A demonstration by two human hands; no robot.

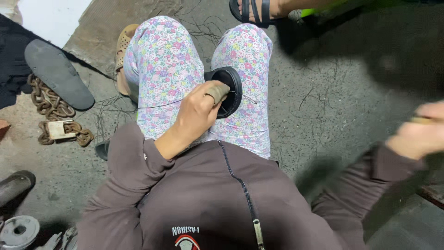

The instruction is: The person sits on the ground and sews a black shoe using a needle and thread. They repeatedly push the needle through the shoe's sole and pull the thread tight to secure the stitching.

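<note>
From my head camera, my left hand (200, 111) pinches the black shoe (227, 91) against my knees so it stays steady. My right hand (418, 132), far right and blurred, is closed, drawing the thread (159, 105) taut.

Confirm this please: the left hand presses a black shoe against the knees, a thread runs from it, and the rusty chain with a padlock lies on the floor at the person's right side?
Not quite. In the head view, the rusty chain with its padlock lies at the person's left side. The rest holds: the left hand presses the black shoe against the knees, and a thread runs from it.
</note>
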